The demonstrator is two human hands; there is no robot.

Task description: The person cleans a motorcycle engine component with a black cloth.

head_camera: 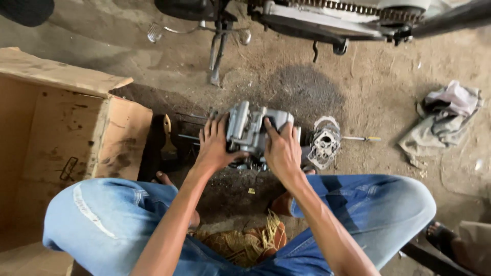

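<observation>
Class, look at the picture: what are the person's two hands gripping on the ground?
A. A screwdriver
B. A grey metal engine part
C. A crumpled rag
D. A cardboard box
B: the left hand and right hand clasp either side of the grey metal engine part, while the rag, cardboard box and screwdriver lie untouched.

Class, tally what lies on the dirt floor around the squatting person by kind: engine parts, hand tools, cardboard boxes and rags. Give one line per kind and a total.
Engine parts: 2, the grey metal engine block gripped by the left hand and right hand, and the silver cylinder head.
Hand tools: 1, the yellow-tipped screwdriver.
Cardboard boxes: 1, the brown open carton.
Rags: 1, the crumpled grey cloth.
Total: 5
</observation>
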